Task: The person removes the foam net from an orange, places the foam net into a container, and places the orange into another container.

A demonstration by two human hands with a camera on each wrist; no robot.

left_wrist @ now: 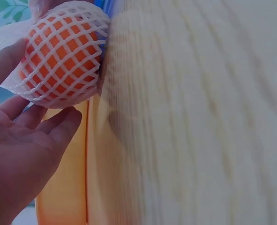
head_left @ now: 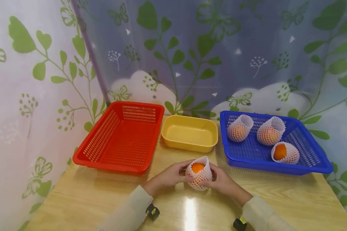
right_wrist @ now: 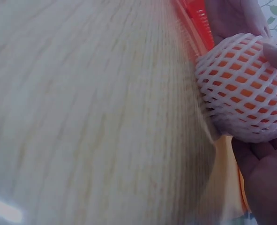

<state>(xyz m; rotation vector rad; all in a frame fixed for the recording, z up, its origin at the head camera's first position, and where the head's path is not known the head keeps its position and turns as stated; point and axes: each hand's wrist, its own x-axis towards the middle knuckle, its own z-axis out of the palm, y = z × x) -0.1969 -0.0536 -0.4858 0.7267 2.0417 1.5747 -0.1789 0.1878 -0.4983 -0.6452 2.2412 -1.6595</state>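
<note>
An orange (head_left: 197, 167) in a white foam net (head_left: 201, 180) is held between both hands, low over the wooden table in the head view. My left hand (head_left: 173, 175) grips it from the left, thumb in front and fingers behind. From the other side my right hand (head_left: 221, 181) holds it, thumb on the front of the net. The net's top gapes and bare orange peel shows there. In the left wrist view the netted orange (left_wrist: 63, 56) sits above the curled fingers. The right wrist view shows the net (right_wrist: 246, 89) wrapped closely round the fruit.
A red basket (head_left: 115, 166) stands at the left and a yellow tub (head_left: 188, 145) at the back middle. The blue basket (head_left: 266, 164) at the right holds a netted orange (head_left: 280, 152) and two netted pale fruits (head_left: 237, 132). Patterned curtains (head_left: 176, 57) hang behind the table (head_left: 84, 192).
</note>
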